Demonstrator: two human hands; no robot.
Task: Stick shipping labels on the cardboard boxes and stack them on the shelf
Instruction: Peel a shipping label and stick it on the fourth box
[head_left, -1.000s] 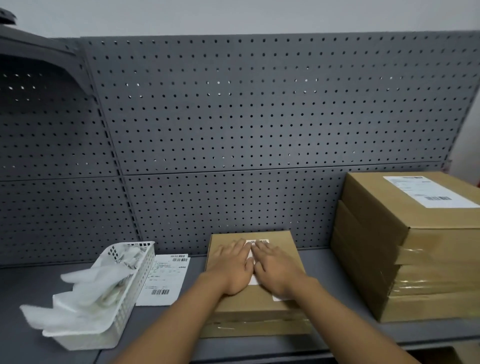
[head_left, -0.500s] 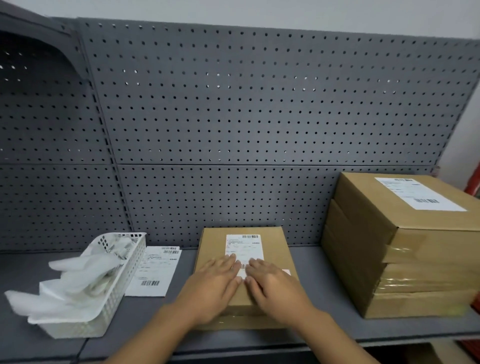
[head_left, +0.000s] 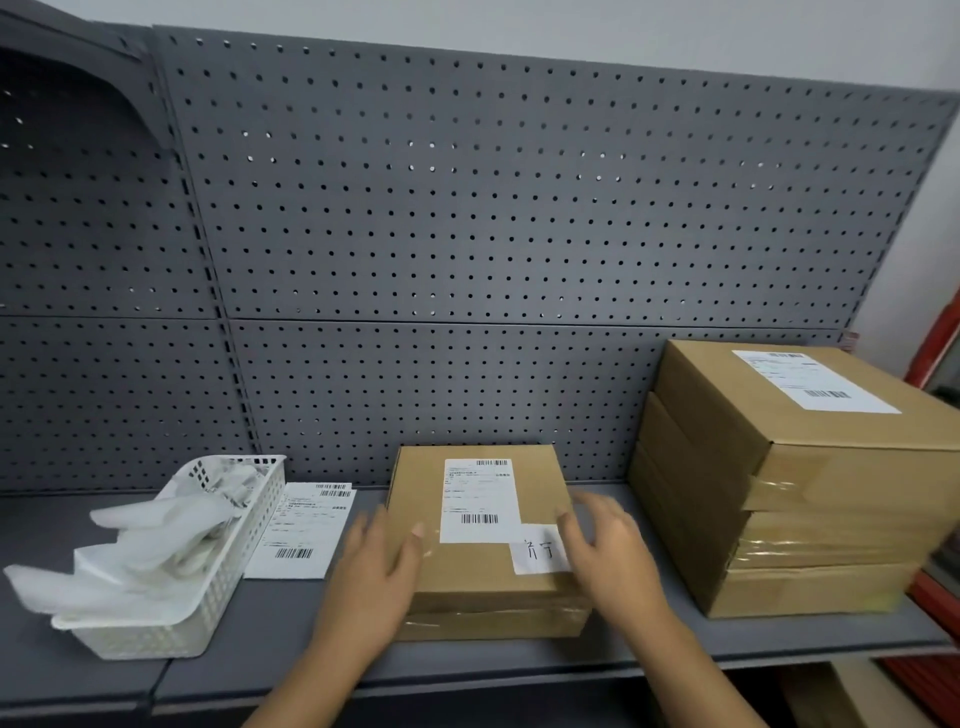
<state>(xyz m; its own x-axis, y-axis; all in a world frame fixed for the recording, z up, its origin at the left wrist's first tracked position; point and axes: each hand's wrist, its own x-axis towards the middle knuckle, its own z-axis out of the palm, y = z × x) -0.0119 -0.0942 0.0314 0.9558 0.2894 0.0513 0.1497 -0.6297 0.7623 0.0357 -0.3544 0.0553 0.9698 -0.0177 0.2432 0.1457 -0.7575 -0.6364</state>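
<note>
A flat cardboard box (head_left: 467, 571) lies on the grey shelf (head_left: 291, 654) in the middle. A white shipping label (head_left: 478, 501) is stuck on its top, with a small handwritten sticker (head_left: 537, 556) at the label's lower right. My left hand (head_left: 374, 582) rests at the box's left edge, thumb over the top face and fingers spread. My right hand (head_left: 605, 551) is blurred at the box's right edge, fingers straight and spread. A stack of labelled cardboard boxes (head_left: 789, 483) stands at the right.
A white plastic basket (head_left: 208, 597) holding crumpled white backing paper sits at the left. Loose shipping labels (head_left: 304, 530) lie between the basket and the middle box. A grey pegboard (head_left: 467, 234) backs the shelf. Something red (head_left: 940, 353) shows at the far right.
Both hands slid off the label toward me and then parted to the box's left and right edges. The label and the small sticker are now uncovered. The camera shifted left.
</note>
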